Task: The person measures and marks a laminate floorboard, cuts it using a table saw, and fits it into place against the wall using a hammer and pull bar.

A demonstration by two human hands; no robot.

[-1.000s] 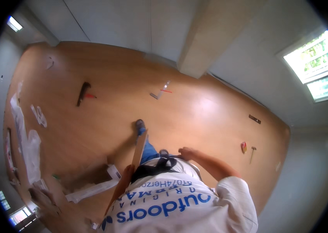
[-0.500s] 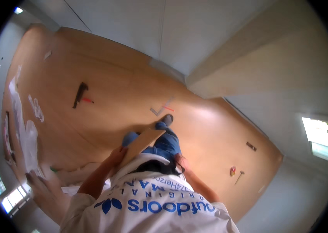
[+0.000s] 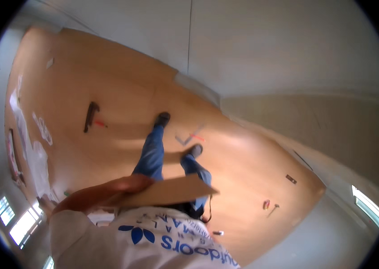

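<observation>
My left hand (image 3: 139,183) is closed on the edge of a flat, light brown board (image 3: 171,190), held in front of my waist. The board lies across my body, its free end toward the right. My right hand (image 3: 211,230) hangs low at my right side, mostly hidden behind my shirt; its fingers do not show clearly. Right beside it is a small white and black object (image 3: 218,233); I cannot tell whether the hand holds it. On the floor ahead of my feet lie a grey metal square (image 3: 184,141) and a thin red stick (image 3: 197,137).
A long dark tool (image 3: 91,117) lies at the left beside a red-handled item (image 3: 100,123). To the right are a dark block (image 3: 291,179), a small red and yellow item (image 3: 266,205) and a hammer (image 3: 274,208). White sheeting (image 3: 37,161) runs along the left; a pale wall (image 3: 252,54) stands ahead.
The board has swung from slanting forward to lying more crosswise, with my left arm farther across. My left foot has stepped forward. My right hand has dropped lower, mostly out of sight.
</observation>
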